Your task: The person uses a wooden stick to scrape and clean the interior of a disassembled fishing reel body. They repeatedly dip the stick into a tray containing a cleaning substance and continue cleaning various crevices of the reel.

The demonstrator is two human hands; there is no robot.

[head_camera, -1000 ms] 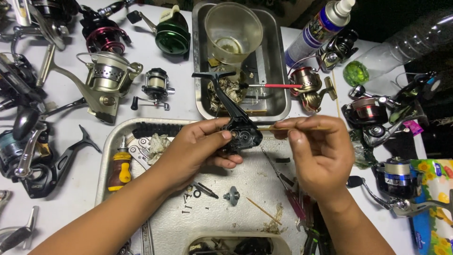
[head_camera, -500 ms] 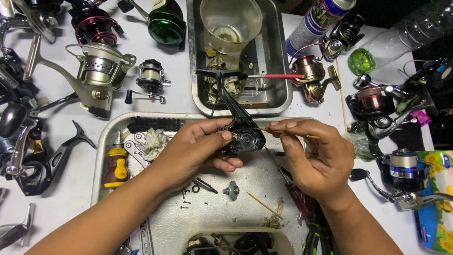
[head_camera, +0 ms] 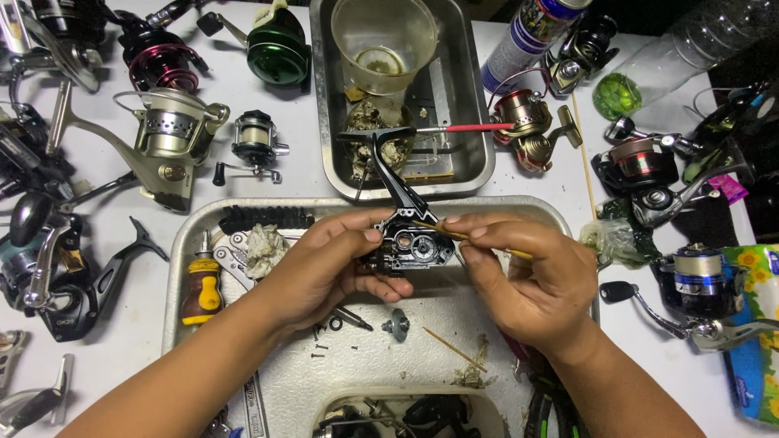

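Hands have hardly moved since a moment ago. The left hand (head_camera: 324, 272) still grips the black reel body (head_camera: 410, 243), fingers closed around its side. The right hand (head_camera: 531, 280) still pinches a thin stick (head_camera: 487, 242), and its tip now sits right at the open side of the reel body, a bit closer in than before. The view has slid a little, so everything sits lower in the picture. I think the poking or cleaning inside the reel body is still going on, with no part taken off yet.

The reel body is in the middle, held above the big tray (head_camera: 195, 243), with its black handle (head_camera: 381, 154) sticking up toward 12 o'clock.

The big tray holds many small bits. At 9 o'clock from the reel body lie a yellow screwdriver (head_camera: 201, 290), a crumpled rag (head_camera: 264, 247) and a black ribbed grip (head_camera: 266, 217). At 6 o'clock are a small gear (head_camera: 397, 324), tiny screws (head_camera: 320, 350) and another thin stick (head_camera: 454, 350).

The deep tray (head_camera: 479, 154) at 12 o'clock holds a clear cup (head_camera: 381, 36) with a little dirty stuff at the bottom, some greasy parts, and a red brush (head_camera: 471, 127) resting across its edge.

At 6 o'clock, the bottom edge shows a white tub (head_camera: 341, 399) with dark parts inside, too cut off to tell.

Other reels lie all around on the surface (head_camera: 122, 332).
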